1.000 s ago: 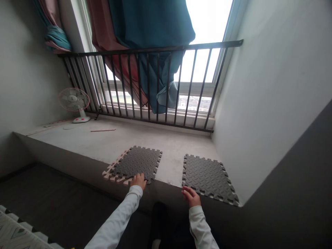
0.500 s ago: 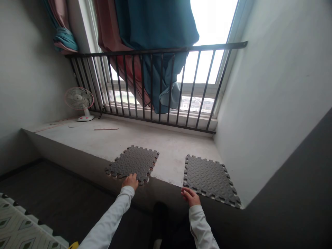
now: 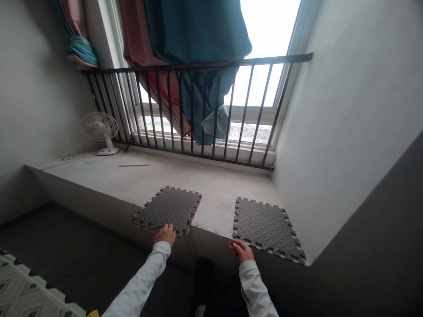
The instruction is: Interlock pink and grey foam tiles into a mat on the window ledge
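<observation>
Two dark grey foam mat tiles with toothed edges and a raised tread pattern lie on the pale window ledge. The left foam mat tile [image 3: 172, 206] sits askew, its near edge jutting past the ledge's front. My left hand [image 3: 165, 235] is closed on that near edge, fingertips on top and thumb hidden. The right foam mat tile [image 3: 266, 226] lies near the right wall. Just below its near left corner is my right hand [image 3: 242, 251], fingers curled and pressed together; whether anything is in them is hidden.
A black metal railing [image 3: 198, 156] runs along the back of the ledge [image 3: 211, 178] before a window with curtains [image 3: 198, 35]. A small fan [image 3: 107, 150] and a thin stick [image 3: 134, 165] are at left. A patterned mat [image 3: 29, 293] lies at lower left.
The view has shifted very slightly. Both hands keep nearly the same places, and the two foam mat tiles have not visibly moved on the ledge.
</observation>
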{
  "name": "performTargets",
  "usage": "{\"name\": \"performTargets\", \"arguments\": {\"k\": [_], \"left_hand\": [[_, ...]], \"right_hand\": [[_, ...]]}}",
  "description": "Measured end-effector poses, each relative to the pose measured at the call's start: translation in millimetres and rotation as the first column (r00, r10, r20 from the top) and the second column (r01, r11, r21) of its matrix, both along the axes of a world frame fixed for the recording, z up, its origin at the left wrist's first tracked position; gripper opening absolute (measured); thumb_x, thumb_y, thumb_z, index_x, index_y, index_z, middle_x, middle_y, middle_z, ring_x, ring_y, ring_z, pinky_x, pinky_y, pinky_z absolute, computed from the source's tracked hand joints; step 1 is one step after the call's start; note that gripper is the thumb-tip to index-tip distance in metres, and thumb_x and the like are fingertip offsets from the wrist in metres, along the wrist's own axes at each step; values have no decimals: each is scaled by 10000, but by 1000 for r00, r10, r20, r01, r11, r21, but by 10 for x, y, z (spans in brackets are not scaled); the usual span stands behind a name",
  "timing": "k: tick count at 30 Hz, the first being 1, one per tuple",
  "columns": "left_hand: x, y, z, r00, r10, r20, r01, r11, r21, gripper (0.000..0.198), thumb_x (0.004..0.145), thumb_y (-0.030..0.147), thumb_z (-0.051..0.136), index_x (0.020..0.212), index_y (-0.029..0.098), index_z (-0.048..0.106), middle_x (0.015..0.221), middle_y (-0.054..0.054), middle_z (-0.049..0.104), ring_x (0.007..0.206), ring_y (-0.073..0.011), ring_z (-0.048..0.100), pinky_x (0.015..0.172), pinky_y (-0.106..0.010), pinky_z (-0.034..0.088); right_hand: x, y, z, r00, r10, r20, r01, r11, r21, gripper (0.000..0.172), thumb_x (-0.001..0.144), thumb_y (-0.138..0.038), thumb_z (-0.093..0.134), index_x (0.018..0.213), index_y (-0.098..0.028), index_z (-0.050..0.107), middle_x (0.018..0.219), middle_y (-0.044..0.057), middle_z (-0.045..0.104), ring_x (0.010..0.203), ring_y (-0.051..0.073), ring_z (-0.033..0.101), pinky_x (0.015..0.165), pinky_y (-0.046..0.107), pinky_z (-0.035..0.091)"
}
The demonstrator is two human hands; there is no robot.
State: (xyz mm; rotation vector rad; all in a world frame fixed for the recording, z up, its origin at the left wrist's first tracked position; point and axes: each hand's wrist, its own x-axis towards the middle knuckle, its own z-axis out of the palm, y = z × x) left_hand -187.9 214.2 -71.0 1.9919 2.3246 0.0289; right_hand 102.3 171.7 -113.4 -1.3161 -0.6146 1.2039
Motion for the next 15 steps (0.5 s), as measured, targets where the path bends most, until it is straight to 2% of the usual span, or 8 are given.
{"name": "performTargets", "arguments": {"k": [4, 6, 8, 11, 13, 15], "left_hand": [[-20, 2, -56, 1000, -9, 5, 9, 1000, 28, 328, 783, 240, 350, 1066, 177, 503, 1065, -91, 505, 950, -189, 515, 769, -296, 404], [-33, -6, -114, 1000, -12, 23, 10, 998, 68, 343, 777, 232, 354, 1080, 169, 501, 1044, -95, 502, 942, -192, 511, 772, -299, 405], [-23, -44, -199, 999, 2, 47, -10, 986, 165, 363, 756, 220, 374, 1091, 157, 498, 1032, -101, 488, 927, -196, 507, 779, -305, 406], [66, -191, -383, 993, 2, 115, -48, 917, 395, 382, 718, 204, 402, 1080, 143, 508, 1074, -110, 449, 939, -198, 489, 828, -316, 396], [173, -365, -543, 976, -78, 203, -35, 866, 498, 378, 706, 210, 400, 1058, 149, 521, 1080, -103, 454, 961, -199, 480, 865, -330, 391], [289, -594, -723, 930, -187, 317, -5, 854, 521, 371, 702, 235, 395, 1040, 168, 532, 1051, -86, 491, 976, -196, 486, 882, -341, 397]], "right_hand": [[6, 35, 7, 1000, 1, -25, -2, 998, -59, 321, 348, -322, 689, 618, -168, 611, 625, 24, 632, 607, 171, 591, 485, 233, 401], [21, 67, 24, 998, -31, -54, 22, 987, -162, 307, 347, -252, 680, 625, -174, 579, 636, 10, 616, 607, 161, 583, 485, 228, 399], [39, 104, 42, 994, -85, -74, 63, 962, -265, 300, 365, -190, 655, 642, -187, 539, 654, -3, 597, 619, 156, 577, 493, 232, 403], [59, 153, 59, 982, -168, -89, 130, 934, -332, 308, 408, -146, 613, 683, -211, 490, 664, -14, 570, 645, 159, 570, 511, 256, 420], [67, 170, 68, 971, -215, -108, 163, 918, -360, 315, 432, -135, 596, 708, -225, 472, 643, -23, 551, 647, 157, 562, 514, 265, 428], [75, 173, 82, 957, -254, -138, 187, 907, -377, 319, 456, -130, 585, 732, -238, 467, 612, -35, 536, 624, 145, 555, 508, 257, 430]]}}
